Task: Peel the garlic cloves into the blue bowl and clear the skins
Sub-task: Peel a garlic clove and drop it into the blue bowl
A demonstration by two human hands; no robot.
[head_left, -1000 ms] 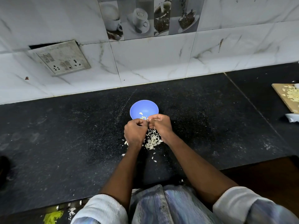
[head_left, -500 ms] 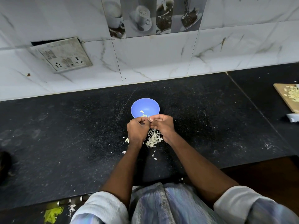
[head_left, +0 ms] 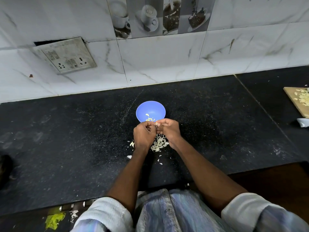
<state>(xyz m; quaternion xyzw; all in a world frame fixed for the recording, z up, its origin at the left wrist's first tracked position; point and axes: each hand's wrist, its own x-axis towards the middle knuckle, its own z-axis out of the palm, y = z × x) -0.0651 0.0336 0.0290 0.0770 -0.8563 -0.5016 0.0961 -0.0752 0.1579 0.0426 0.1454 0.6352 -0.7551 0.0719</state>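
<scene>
A small blue bowl stands on the black counter with a few pale peeled cloves inside. Just in front of its near rim my left hand and my right hand meet, fingers curled, both pinching one small garlic clove between the fingertips. Below the hands lies a heap of pale garlic skins, partly hidden by my wrists. A few loose skin flakes are scattered toward the counter's front edge.
A wooden cutting board with chopped pale bits sits at the far right, a white object beside it. A switch plate hangs on the tiled wall. Yellow-green scraps lie on the floor at lower left.
The hands stay together at the bowl's near rim, working the same clove with small finger motions. The camera has shifted slightly; the bowl and skins have not moved.
</scene>
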